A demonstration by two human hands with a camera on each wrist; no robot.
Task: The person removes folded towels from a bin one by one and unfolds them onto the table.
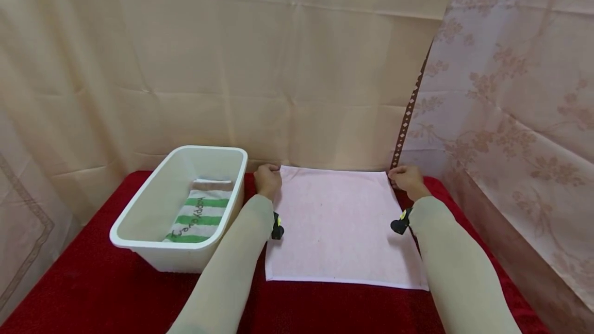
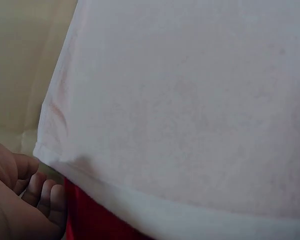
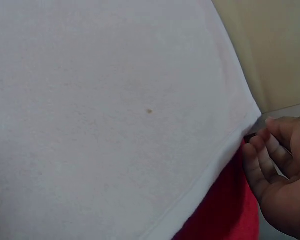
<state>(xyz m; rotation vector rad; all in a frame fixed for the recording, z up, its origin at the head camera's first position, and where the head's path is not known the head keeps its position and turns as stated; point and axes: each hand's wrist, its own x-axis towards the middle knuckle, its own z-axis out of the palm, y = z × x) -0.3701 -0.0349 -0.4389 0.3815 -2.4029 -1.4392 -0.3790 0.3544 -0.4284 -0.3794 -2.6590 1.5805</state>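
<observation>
A pale pink towel [image 1: 343, 226] with white hems lies spread out, its far edge slightly raised. At the far left corner, my left hand [image 1: 268, 180] pinches the towel between thumb and fingers. The left wrist view shows the curled fingers [image 2: 56, 200] beside that corner, with the hem running away from them. My right hand [image 1: 408, 180] pinches the far right corner in the same way. In the right wrist view the right thumb [image 3: 282, 127] meets the corner tip, and a small dark speck marks the cloth.
To the left stands a white plastic basin [image 1: 139, 205] holding a folded green-and-white striped towel [image 1: 201, 210] with lettering. A red cloth [image 1: 88, 282] covers the table. Behind hangs a beige curtain [image 1: 260, 55], and a floral curtain [image 1: 520, 117] closes off the right side.
</observation>
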